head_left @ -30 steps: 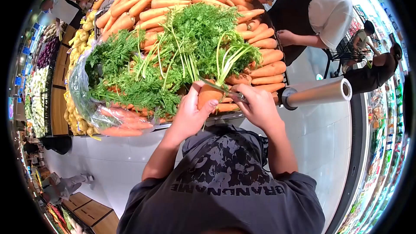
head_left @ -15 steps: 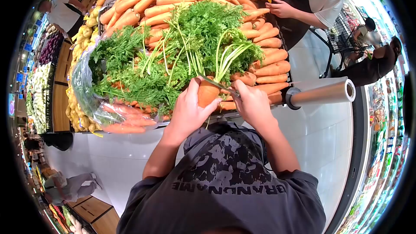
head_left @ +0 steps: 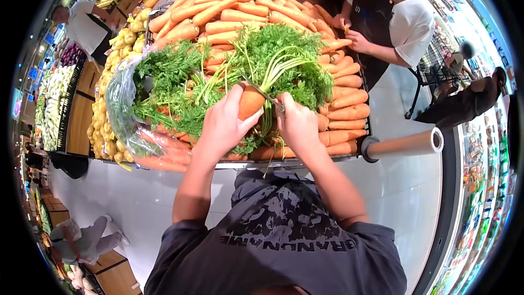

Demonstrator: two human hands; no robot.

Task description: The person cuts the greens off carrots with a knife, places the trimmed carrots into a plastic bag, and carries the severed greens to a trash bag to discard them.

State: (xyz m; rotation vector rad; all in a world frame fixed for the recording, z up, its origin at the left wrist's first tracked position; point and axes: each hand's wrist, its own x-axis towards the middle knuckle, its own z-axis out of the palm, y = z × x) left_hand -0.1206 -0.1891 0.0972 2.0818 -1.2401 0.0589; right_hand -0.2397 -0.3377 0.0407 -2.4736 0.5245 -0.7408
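- The left hand (head_left: 222, 121) has its grip wrapped around a thick orange carrot (head_left: 250, 101), thumb on its near side.
- That carrot is held tilted above the heap's near edge, with pale green stems (head_left: 273, 75) at its top.
- The right hand (head_left: 299, 123) has its grip closed on a knife (head_left: 253, 83), whose blade lies across the carrot's stem end.
- Leafy carrot tops (head_left: 166, 74) spread over the heap of carrots (head_left: 232, 15) beyond.
- A clear plastic bag (head_left: 121, 95) lies left of the hands; a plastic roll (head_left: 405, 147) sticks out at right.
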